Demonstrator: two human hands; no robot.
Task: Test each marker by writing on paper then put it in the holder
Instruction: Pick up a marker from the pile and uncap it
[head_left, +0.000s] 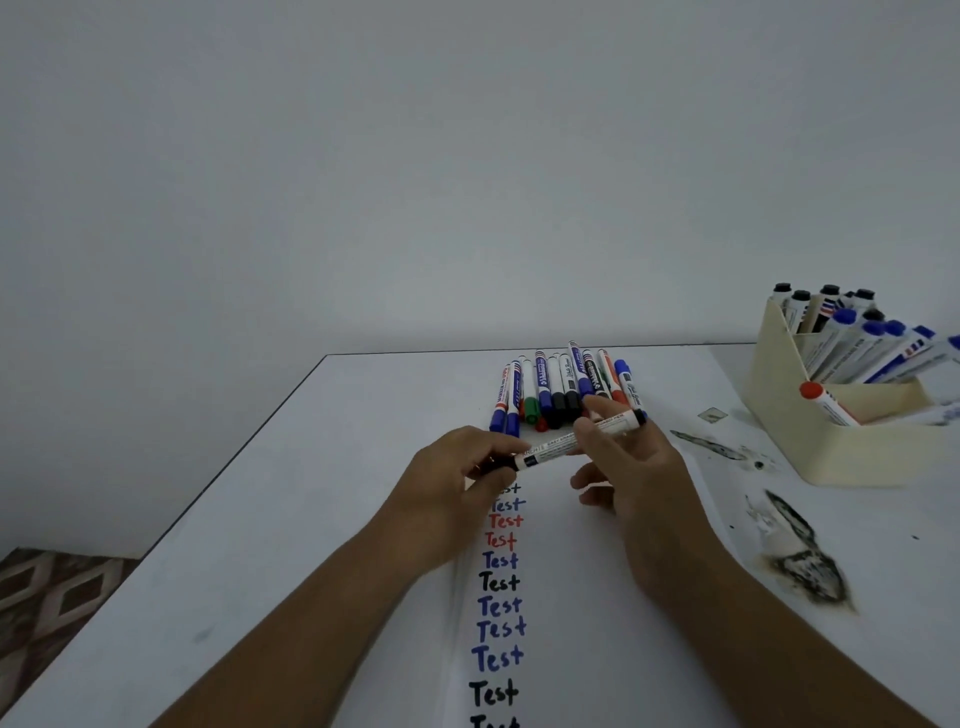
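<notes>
A white marker (558, 442) with a black cap is held level above the paper (571, 597), between both hands. My left hand (457, 483) grips its capped left end. My right hand (631, 467) pinches the barrel toward its right end. The paper carries a column of "Test" words in black, blue and red. A row of several capped markers (563, 387) lies on the table just beyond the hands. The cream holder (789, 415) stands at the right with several markers in it.
Black ink smears (800, 556) stain the white table (260, 519) to the right of the paper, below the holder. A patterned floor (47, 597) shows past the table's left edge. A plain wall rises behind.
</notes>
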